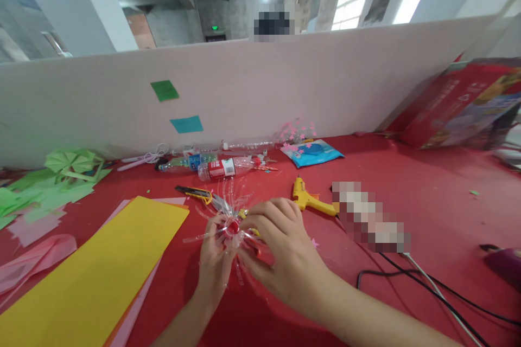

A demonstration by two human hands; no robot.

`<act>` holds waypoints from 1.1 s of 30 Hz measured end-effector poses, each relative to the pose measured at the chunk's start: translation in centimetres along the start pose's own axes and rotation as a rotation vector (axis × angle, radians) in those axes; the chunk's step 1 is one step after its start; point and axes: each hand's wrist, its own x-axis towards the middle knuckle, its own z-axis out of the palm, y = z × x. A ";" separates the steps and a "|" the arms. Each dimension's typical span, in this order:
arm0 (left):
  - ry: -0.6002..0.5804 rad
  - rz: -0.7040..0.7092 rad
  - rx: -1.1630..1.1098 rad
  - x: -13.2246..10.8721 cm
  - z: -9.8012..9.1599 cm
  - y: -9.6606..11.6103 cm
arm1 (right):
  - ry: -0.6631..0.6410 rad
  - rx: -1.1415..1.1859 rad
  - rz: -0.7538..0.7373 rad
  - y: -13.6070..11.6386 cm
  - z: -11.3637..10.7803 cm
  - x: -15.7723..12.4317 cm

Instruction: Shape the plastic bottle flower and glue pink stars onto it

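Pinching the cut bottle top, the left hand steadies it while the right hand grips its clear strips, which likely need gentle bending.

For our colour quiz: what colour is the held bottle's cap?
Red: the cap shows best in the head view.

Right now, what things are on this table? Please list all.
cut bottle: one, clear with red cap, centre front
paper sheet: one, yellow, front left
paper scraps: several, green, far left
knife: one, yellow-black, behind cut bottle
glue gun: one, yellow, right of knife
bottles: about three, clear, by the board
packet: one, blue, by the board
box: one, red, far right
cables: several, black and white, front right
left hand: one, grips cut bottle
right hand: one, grips cut bottle
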 end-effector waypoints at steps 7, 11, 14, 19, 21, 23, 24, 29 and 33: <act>0.018 -0.020 0.070 0.0 -0.1 -0.4 | 0.006 -0.008 -0.007 0.3 0.5 -0.1; 0.026 -0.018 0.059 0.1 0.0 -0.2 | 0.047 0.023 -0.016 0.3 0.3 0.0; 0.031 -0.015 0.066 0.1 0.2 0.1 | 0.072 0.031 -0.001 0.5 0.0 0.1; 0.065 -0.012 0.137 0.1 0.3 0.2 | 0.125 0.055 0.032 0.8 -0.1 0.2; 0.060 -0.006 0.148 0.0 0.2 0.1 | 0.145 0.053 0.021 0.8 0.0 0.2; 0.048 -0.003 0.155 0.0 0.1 -0.1 | 0.156 0.049 -0.013 0.9 0.0 0.3; 0.047 -0.004 0.163 0.0 0.1 -0.1 | 0.162 0.044 -0.036 0.9 0.0 0.3; 0.057 -0.010 0.136 0.1 0.2 -0.3 | 0.135 0.014 -0.041 1.3 -0.2 0.6; 0.019 -0.010 0.054 0.1 0.3 -0.3 | 0.098 0.020 -0.005 1.3 -0.2 0.6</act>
